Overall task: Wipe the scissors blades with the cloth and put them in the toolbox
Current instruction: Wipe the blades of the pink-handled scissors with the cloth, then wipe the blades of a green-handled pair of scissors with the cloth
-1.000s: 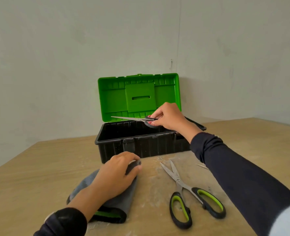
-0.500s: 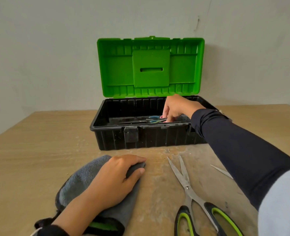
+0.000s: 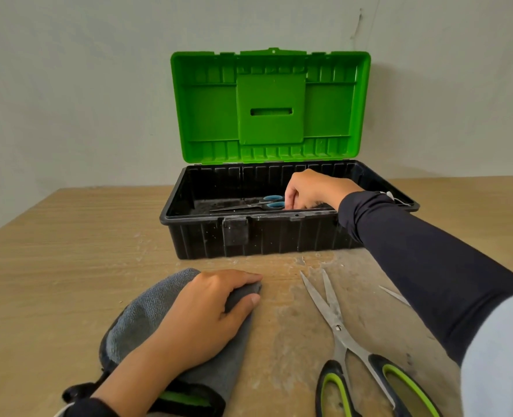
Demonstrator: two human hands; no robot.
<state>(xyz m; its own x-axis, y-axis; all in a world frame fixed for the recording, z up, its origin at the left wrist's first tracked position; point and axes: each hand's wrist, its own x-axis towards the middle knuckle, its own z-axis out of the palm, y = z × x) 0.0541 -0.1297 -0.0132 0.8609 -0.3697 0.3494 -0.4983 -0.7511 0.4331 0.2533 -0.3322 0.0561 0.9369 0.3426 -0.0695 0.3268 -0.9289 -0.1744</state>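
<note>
A black toolbox (image 3: 261, 236) with its green lid (image 3: 270, 106) raised stands at the back of the wooden table. Blue-handled scissors (image 3: 258, 204) lie on its floor, blades pointing left. My right hand (image 3: 315, 189) reaches down into the box, and its curled fingertips pinch the blue handles; the front rim hides the tips in part. My left hand (image 3: 207, 317) rests on a grey cloth (image 3: 146, 314) at the near left, fingers and thumb curled round its far end. Green-and-black-handled scissors (image 3: 336, 329) lie on the table at the near right with the blades apart.
A thin metal blade tip (image 3: 395, 294) shows on the table to the right, mostly hidden under my right sleeve. White dust and scuffs mark the table (image 3: 68, 251) in front of the toolbox. A plain wall stands close behind the box.
My right hand carried the scissors from above the toolbox rim down onto its floor. My view moved closer and lower. The left hand stayed on the cloth.
</note>
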